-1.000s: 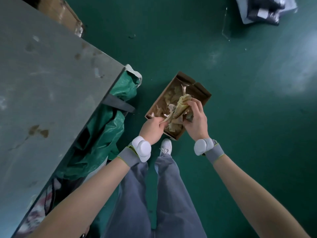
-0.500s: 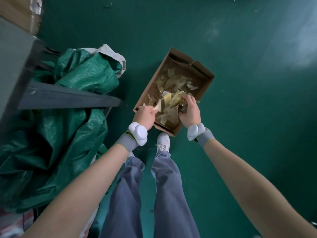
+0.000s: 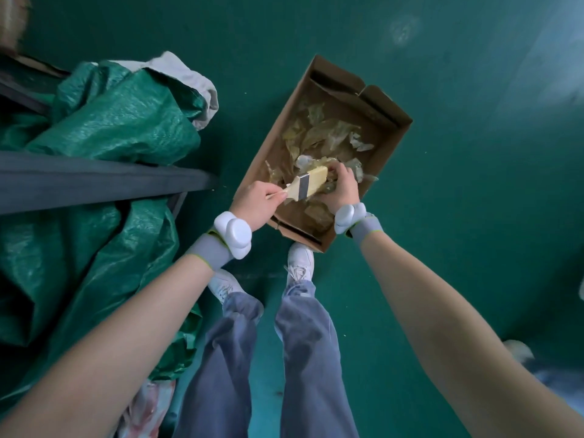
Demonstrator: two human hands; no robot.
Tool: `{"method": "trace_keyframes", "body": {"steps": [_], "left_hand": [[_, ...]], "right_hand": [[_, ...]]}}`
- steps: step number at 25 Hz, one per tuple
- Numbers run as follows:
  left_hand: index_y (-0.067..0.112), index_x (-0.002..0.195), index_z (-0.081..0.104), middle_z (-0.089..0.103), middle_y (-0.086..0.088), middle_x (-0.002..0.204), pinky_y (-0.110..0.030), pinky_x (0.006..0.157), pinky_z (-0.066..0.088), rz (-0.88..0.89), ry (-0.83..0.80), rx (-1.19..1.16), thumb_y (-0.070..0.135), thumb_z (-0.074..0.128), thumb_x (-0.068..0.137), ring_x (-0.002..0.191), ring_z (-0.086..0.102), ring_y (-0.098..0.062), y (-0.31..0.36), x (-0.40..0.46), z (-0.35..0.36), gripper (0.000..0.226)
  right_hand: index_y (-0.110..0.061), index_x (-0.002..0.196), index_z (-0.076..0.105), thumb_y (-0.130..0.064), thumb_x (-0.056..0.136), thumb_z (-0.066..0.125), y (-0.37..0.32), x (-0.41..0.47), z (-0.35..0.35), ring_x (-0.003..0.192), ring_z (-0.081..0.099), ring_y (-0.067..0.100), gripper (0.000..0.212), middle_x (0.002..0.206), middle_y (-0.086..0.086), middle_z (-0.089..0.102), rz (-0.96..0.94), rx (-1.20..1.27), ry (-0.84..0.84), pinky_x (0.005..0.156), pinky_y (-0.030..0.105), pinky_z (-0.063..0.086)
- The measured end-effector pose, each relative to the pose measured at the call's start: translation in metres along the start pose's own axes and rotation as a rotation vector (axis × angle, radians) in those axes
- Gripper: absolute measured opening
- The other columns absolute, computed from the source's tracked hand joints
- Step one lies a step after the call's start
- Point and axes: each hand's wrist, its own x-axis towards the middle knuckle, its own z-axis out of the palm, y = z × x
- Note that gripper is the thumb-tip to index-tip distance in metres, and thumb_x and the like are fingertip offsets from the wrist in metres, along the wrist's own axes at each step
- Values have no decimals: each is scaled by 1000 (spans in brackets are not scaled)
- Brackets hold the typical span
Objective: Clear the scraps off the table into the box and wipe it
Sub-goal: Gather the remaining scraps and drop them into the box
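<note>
The left hand [image 3: 257, 202] grips the brush [image 3: 305, 186] by its handle. The right hand [image 3: 339, 191], fingers curled on the bristles, should pull the scraps [image 3: 325, 137] off low over the box [image 3: 387, 121] at 12 o'clock.

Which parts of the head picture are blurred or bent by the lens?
Head view: the box and brush are fairly sharp; the forearms swell toward the bottom corners from wide-angle distortion; the white object at the right edge is too blurred to identify; a pale sheen lies on the green floor.

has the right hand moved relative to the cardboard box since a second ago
Yes. The right hand has dropped lower into the brown cardboard box, from above its near end down among the yellowish scraps, beside the brush bristles.
</note>
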Motion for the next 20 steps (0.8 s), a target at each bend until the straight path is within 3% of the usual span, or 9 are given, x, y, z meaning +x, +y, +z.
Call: {"method": "trace_keyframes", "body": {"steps": [2, 4, 6, 9, 12, 14, 16, 18, 20], "left_hand": [[15, 92, 74, 71, -13, 90, -36, 67, 45, -41, -11, 76, 32, 50, 94, 82, 61, -32, -2, 23, 5, 30], [11, 89, 73, 63, -12, 79, -30, 61, 36, -77, -19, 111, 32, 49, 93, 71, 53, -30, -3, 41, 8, 32], [10, 78, 69, 54, -10, 71, -28, 56, 29, -102, -18, 121, 29, 50, 93, 65, 44, -25, -3, 53, 13, 31], [12, 69, 52, 47, -11, 71, -29, 51, 23, -128, -10, 115, 23, 49, 94, 66, 39, -24, -2, 66, 26, 28], [10, 63, 44, 41, -10, 66, -30, 51, 22, -208, 10, 57, 19, 48, 94, 68, 35, -23, -12, 75, 38, 33], [11, 59, 48, 44, -9, 63, -29, 54, 25, -268, 36, 18, 18, 48, 94, 69, 37, -24, -22, 75, 40, 36], [4, 79, 69, 62, -15, 82, -28, 65, 35, -326, 47, -19, 21, 47, 95, 74, 46, -28, -30, 67, 37, 32], [-5, 98, 69, 67, -22, 111, -34, 70, 42, -356, 73, -39, 22, 47, 96, 84, 56, -35, -33, 57, 33, 35], [-13, 96, 64, 61, -30, 118, -36, 63, 42, -355, 101, -47, 20, 47, 97, 84, 54, -41, -33, 34, 26, 37]], "right_hand": [[-10, 131, 46, -5, 69, 81, 2, 7, 3, 118, 49, 25, 71, 134, 12, 43, 3, 11, -55, 90, 19, 34], [-13, 137, 42, -9, 73, 78, 4, 8, 4, 124, 47, 24, 74, 139, 11, 41, 20, 35, -74, 95, 18, 33], [-14, 141, 39, -12, 75, 72, 7, 11, 4, 116, 55, 23, 74, 137, 9, 47, 65, 121, -86, 95, 22, 44], [-6, 142, 39, 6, 82, 54, 9, 15, 3, 81, 59, 14, 63, 120, 6, 52, 140, 182, -117, 65, 21, 56], [11, 125, 53, 10, 84, 58, 20, 26, 8, 110, 55, 26, 42, 123, 20, 56, 140, 252, -130, 97, 31, 46], [11, 115, 59, 8, 84, 59, 19, 26, 10, 113, 55, 28, 32, 127, 23, 55, 182, 328, -59, 90, 29, 52], [1, 118, 58, 0, 89, 46, 17, 22, 8, 96, 58, 23, 31, 111, 18, 59, 281, 461, 37, 73, 29, 56], [-6, 116, 60, -8, 91, 41, 14, 18, 5, 78, 58, 20, 31, 99, 12, 60, 354, 463, 72, 69, 32, 52], [-11, 105, 61, -13, 90, 42, 11, 7, 1, 77, 59, 22, 24, 100, 11, 63, 362, 442, 84, 74, 37, 51]]}}
